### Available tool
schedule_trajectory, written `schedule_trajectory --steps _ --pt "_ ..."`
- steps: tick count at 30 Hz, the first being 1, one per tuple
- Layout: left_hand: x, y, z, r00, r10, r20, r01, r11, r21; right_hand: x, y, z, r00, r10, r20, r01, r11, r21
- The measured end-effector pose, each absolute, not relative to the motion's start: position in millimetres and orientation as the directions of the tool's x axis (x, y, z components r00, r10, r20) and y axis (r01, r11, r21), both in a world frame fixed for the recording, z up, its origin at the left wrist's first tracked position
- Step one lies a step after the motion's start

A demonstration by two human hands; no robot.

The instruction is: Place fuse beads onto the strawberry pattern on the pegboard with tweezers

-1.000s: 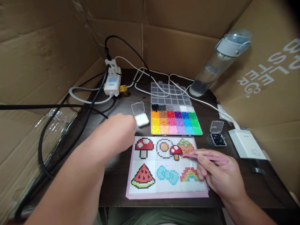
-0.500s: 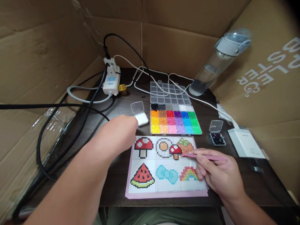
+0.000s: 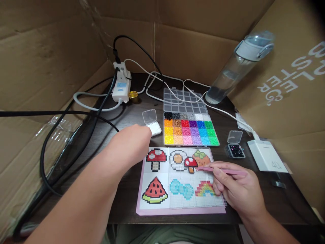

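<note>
My right hand (image 3: 236,186) is closed around pink tweezers (image 3: 228,170). Their tips are at the small red-and-black bead mushroom (image 3: 190,163) on the clear pegboard (image 3: 186,204). Under the pegboard lies a pattern sheet (image 3: 146,174) with a printed mushroom, a watermelon slice and other designs, some seen through the pegs. Curled closed, my left hand (image 3: 134,140) is at the sheet's upper left corner, near the small box of white beads (image 3: 154,128). Its fingers are turned away from view, so anything in them is hidden.
Behind the sheet lies an open bead case (image 3: 191,128) sorted by colour. A small box of dark beads (image 3: 235,150) and a white power bank (image 3: 266,156) are at right. A water bottle (image 3: 232,73), a power strip (image 3: 122,88) and a gold cup (image 3: 133,96) stand farther back, among cables.
The whole view has shifted very slightly. Both hands, the tweezers and the bead mushroom keep nearly the same places.
</note>
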State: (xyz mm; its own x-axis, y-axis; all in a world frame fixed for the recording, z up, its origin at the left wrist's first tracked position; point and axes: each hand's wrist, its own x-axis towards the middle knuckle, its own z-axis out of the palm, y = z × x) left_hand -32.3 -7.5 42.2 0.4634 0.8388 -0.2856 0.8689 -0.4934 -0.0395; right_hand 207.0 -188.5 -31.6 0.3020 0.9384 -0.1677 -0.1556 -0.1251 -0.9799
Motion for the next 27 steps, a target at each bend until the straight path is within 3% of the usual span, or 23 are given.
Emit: schedule_trajectory --steps 10,20,27 --pt "-25.1 -7.6 41.5 0.424 0.845 -0.327 0.871 -0.479 -0.108 207.5 -189.1 -32.6 0.304 0.937 -0.173 -0.134 -0.138 -0.981" --pt "-23.7 -3.4 41.4 0.452 0.884 -0.122 0.89 -0.457 -0.015 206.2 -188.1 -30.4 0.307 0.934 -0.181 -0.15 -0.141 -0.979" --pt "-23.8 0.4 37.4 0.445 0.89 -0.097 0.894 -0.449 -0.017 205.7 -187.4 -30.8 0.316 0.933 -0.173 -0.142 -0.133 -0.981"
